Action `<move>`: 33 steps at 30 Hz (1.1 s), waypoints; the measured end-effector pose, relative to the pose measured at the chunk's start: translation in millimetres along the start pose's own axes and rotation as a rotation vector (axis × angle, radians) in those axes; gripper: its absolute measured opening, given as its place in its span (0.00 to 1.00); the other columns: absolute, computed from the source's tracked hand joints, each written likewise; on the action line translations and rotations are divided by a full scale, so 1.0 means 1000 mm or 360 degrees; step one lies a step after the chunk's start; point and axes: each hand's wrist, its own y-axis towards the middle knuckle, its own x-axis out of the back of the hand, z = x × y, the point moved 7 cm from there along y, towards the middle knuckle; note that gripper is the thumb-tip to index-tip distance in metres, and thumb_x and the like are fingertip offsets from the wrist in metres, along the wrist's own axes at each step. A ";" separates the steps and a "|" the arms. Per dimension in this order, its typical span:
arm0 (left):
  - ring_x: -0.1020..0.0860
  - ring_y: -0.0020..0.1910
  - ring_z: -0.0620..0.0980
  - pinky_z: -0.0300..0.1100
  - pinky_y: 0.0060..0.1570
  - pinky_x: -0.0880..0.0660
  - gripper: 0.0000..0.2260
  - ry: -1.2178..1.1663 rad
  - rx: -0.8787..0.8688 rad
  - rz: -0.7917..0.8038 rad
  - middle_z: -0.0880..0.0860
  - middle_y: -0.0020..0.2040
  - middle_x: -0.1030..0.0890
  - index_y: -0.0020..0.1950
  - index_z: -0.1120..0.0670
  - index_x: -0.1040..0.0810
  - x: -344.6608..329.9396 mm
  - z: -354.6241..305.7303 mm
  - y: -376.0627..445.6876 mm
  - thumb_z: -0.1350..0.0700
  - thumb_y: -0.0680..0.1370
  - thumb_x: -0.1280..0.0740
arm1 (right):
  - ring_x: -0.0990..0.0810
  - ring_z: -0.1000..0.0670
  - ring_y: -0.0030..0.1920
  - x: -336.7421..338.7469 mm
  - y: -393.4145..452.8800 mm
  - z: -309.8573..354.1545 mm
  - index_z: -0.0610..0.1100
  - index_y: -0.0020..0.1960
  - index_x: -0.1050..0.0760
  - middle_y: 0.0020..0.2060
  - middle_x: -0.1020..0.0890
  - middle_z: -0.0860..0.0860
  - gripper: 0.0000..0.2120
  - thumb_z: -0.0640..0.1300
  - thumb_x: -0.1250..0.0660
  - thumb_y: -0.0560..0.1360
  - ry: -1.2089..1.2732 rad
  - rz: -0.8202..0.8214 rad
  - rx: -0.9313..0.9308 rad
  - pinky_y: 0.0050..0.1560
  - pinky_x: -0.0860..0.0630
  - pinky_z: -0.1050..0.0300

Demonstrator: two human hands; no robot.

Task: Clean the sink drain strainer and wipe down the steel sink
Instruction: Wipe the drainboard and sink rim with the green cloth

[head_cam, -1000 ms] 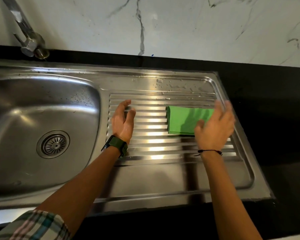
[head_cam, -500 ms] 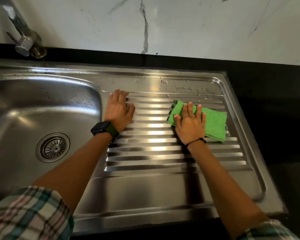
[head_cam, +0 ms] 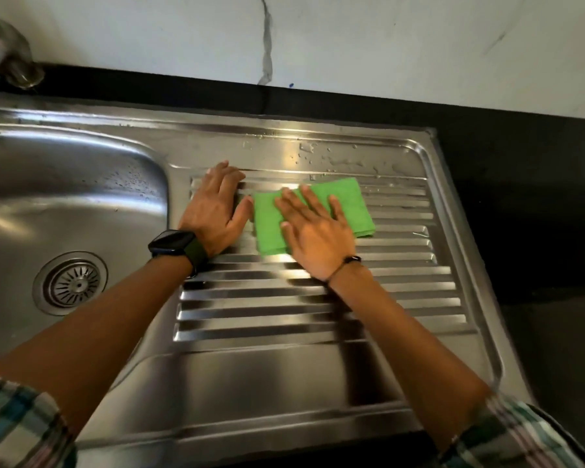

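Sink [head_cam: 284, 383], stamped steel with a brushed sheen, is lying set into a black counter [head_cam: 537, 204] under a white veined wall [head_cam: 352, 38]. Its drainboard, ridged with parallel ribs, is taking up the right part; the rounded basin is sitting at the left, beaded with droplets along its far wall. Strainer [head_cam: 71, 282], a round slotted metal disc, is sitting seated in the basin floor near the left edge. Cloth [head_cam: 348, 201], green, folded into a flat rectangle with a fine nap, is lying on the ribs toward the drainboard's far edge. Right hand [head_cam: 318, 234] is pressing flat on the cloth, fingers straight and spread. Left hand [head_cam: 215, 214] is resting palm down on the ribs at the drainboard's far left corner, fingers straight and together, thumb touching the cloth's left edge. Watch [head_cam: 174, 243], dark and square, is sitting on the left wrist; a thin black band is circling the right wrist. Water drops are lying on the flat strip beyond the cloth. Tap [head_cam: 4, 59], blurred metal, is showing at the far left corner.
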 end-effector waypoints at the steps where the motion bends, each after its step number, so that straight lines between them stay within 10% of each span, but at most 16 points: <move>1: 0.42 0.73 0.57 0.55 0.71 0.43 0.27 -0.0024 0.0026 -0.0012 0.61 0.70 0.34 0.66 0.60 0.33 0.001 0.002 0.000 0.45 0.74 0.49 | 0.48 0.51 0.76 0.004 -0.009 -0.022 0.54 0.73 0.43 0.74 0.40 0.57 0.22 0.51 0.51 0.79 -0.0005 -0.0037 -0.0087 0.74 0.51 0.41; 11: 0.42 0.73 0.58 0.56 0.71 0.43 0.28 -0.0088 0.0097 0.0023 0.59 0.74 0.38 0.69 0.58 0.36 0.001 0.005 0.000 0.44 0.73 0.46 | 0.51 0.53 0.76 0.019 -0.078 -0.188 0.50 0.75 0.51 0.76 0.48 0.53 0.29 0.60 0.56 0.78 -0.0180 0.0153 -0.0842 0.73 0.60 0.39; 15: 0.41 0.73 0.58 0.54 0.70 0.42 0.28 -0.0079 0.0075 0.0054 0.59 0.74 0.39 0.69 0.57 0.37 -0.003 0.007 0.002 0.44 0.73 0.45 | 0.56 0.52 0.76 0.013 -0.078 -0.189 0.48 0.76 0.58 0.77 0.54 0.52 0.45 0.74 0.56 0.69 -0.0214 0.0296 -0.0767 0.72 0.64 0.41; 27: 0.33 0.68 0.59 0.56 0.65 0.34 0.29 -0.0161 0.0064 0.0024 0.59 0.71 0.34 0.67 0.55 0.35 -0.004 0.012 0.005 0.40 0.71 0.47 | 0.41 0.36 0.71 0.024 -0.029 -0.153 0.35 0.70 0.40 0.71 0.37 0.38 0.24 0.49 0.49 0.80 -0.0109 -0.0106 -0.1080 0.72 0.48 0.42; 33: 0.32 0.67 0.60 0.58 0.63 0.32 0.30 -0.0294 0.0051 -0.0013 0.59 0.70 0.33 0.66 0.56 0.34 0.000 0.009 0.005 0.38 0.71 0.49 | 0.44 0.36 0.73 0.015 -0.002 -0.060 0.35 0.71 0.41 0.72 0.38 0.37 0.28 0.53 0.48 0.79 -0.0125 -0.0033 -0.0647 0.74 0.49 0.44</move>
